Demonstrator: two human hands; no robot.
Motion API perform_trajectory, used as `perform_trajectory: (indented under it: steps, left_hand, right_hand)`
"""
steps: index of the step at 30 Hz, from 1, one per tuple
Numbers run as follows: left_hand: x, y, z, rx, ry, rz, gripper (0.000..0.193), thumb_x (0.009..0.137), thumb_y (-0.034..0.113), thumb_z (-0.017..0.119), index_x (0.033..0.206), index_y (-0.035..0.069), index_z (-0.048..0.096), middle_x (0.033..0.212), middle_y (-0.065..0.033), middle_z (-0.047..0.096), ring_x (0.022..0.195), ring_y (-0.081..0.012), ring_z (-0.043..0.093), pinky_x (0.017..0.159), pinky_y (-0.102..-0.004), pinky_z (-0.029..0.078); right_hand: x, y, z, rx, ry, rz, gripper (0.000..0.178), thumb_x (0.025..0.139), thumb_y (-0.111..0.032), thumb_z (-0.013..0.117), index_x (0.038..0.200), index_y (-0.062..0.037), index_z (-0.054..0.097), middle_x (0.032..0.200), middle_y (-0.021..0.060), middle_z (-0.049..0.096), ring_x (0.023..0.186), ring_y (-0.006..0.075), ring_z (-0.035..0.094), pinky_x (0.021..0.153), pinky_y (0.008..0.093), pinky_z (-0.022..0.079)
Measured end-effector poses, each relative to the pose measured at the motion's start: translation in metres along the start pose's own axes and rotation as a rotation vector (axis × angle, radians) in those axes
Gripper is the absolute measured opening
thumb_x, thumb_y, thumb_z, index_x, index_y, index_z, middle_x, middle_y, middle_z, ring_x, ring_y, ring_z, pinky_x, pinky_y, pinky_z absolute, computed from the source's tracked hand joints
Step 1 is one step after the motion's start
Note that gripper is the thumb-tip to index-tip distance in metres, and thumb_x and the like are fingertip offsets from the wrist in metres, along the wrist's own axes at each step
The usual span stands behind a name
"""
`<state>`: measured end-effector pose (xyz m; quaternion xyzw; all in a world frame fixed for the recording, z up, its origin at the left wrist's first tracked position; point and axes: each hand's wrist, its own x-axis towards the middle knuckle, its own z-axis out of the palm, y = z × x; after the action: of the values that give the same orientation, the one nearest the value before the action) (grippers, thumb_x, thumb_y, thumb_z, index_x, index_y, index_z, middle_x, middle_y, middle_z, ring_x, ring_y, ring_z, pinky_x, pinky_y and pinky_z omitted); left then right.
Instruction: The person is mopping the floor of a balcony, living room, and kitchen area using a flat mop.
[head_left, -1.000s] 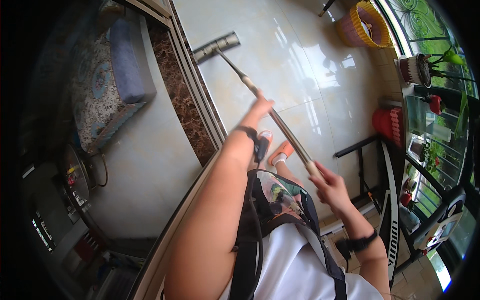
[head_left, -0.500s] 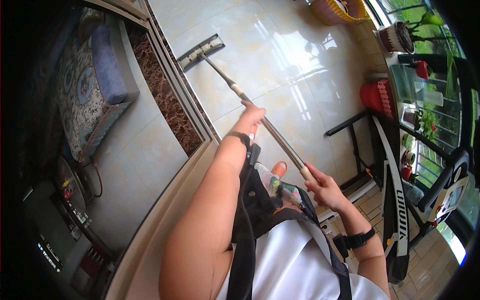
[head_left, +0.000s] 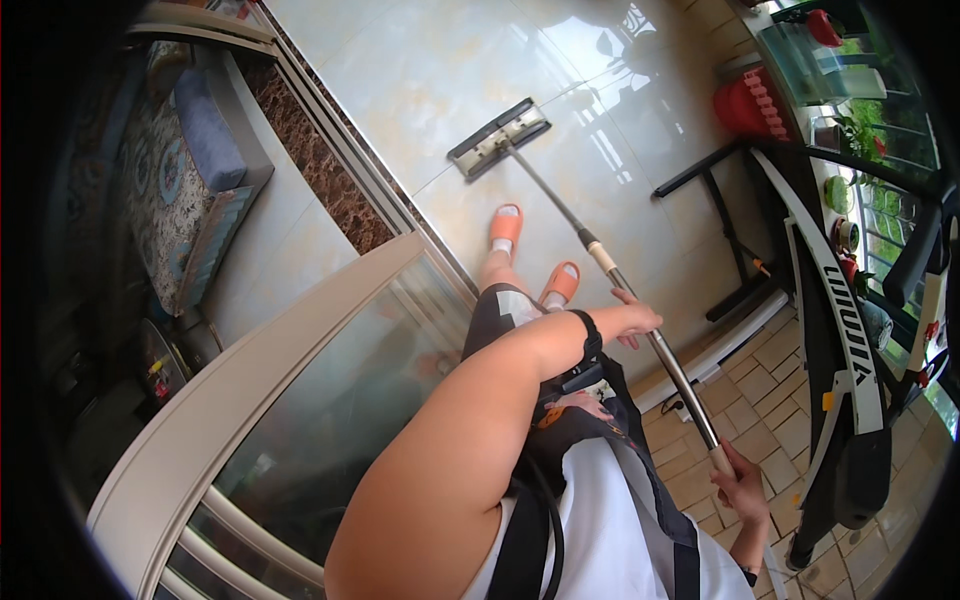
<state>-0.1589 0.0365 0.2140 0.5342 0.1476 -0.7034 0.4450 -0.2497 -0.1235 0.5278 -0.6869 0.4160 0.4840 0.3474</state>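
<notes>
A flat mop [head_left: 500, 138] rests its wide grey-and-cream head on the shiny tiled floor ahead of my feet. Its metal pole slants back from the head toward my right side. Partway down the pole, my left hand [head_left: 634, 318] is closed round the metal, its arm reaching across my body. At the pole's near end, my right hand [head_left: 742, 487] grips the pale handle, low on the right. Orange slippers [head_left: 507, 226] are on my feet, just nearer than the mop head.
A folded exercise machine [head_left: 835, 310] stands at the right, its black foot bars reaching over the floor. Behind it are a red planter [head_left: 752, 105] and potted plants by the window. A sliding glass door [head_left: 330, 400] and its floor track border the left; a patterned sofa [head_left: 165, 180] lies beyond.
The mop head has come nearer and to the right across the tiles. Both hands have moved right and toward me with the pole. My view has shifted, and both slippers now show.
</notes>
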Motion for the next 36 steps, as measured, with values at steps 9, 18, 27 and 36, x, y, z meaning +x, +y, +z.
perform_trajectory:
  steps: [9, 18, 27, 36]
  left_hand:
    - [-0.003, -0.049, -0.148, -0.248, 0.454, 0.294, 0.104, 0.072, 0.024, 0.055, 0.121, -0.014, -0.028, 0.068, -0.0151, 0.06, 0.051, -0.0218, 0.058, 0.053, -0.0302, 0.05]
    - [-0.017, -0.094, -0.265, -0.267, 0.765, 0.071, 0.092, 0.073, 0.027, 0.048, 0.134, -0.003, -0.014, 0.083, -0.0157, 0.063, 0.071, -0.0223, 0.062, 0.073, -0.0312, 0.048]
    - [-0.012, -0.101, -0.03, -0.255, 0.311, 0.017, 0.099, 0.08, 0.032, 0.047, 0.122, -0.005, -0.035, 0.098, -0.0222, 0.057, 0.052, -0.027, 0.059, 0.058, -0.0368, 0.051]
    - [0.032, -0.047, 0.168, -0.215, -0.094, 0.039, 0.066, 0.083, 0.034, 0.044, 0.12, -0.013, 0.016, 0.072, -0.0164, 0.059, 0.044, -0.02, 0.056, 0.036, -0.0285, 0.041]
  right_hand:
    - [0.059, -0.102, 0.084, 0.116, -0.203, -0.107, 0.053, 0.083, -0.009, 0.056, 0.133, -0.0143, 0.037, 0.066, 0.0, 0.049, 0.039, 0.0046, 0.039, 0.033, 0.02, 0.029]
    - [0.113, -0.161, 0.169, 0.077, -0.413, -0.151, 0.055, 0.086, -0.013, 0.053, 0.135, -0.0189, 0.031, 0.066, -0.0005, 0.047, 0.04, 0.0047, 0.039, 0.033, 0.0192, 0.03]
    - [0.05, 0.004, 0.051, -0.081, -0.25, -0.004, 0.057, 0.081, -0.008, 0.058, 0.133, -0.0176, 0.037, 0.065, -0.0023, 0.047, 0.042, 0.0037, 0.037, 0.036, 0.0189, 0.029]
    - [-0.032, 0.123, -0.099, -0.584, 0.045, -0.324, 0.063, 0.067, 0.004, 0.062, 0.127, -0.0094, 0.046, 0.094, 0.0053, 0.06, 0.078, 0.008, 0.053, 0.071, 0.0203, 0.044]
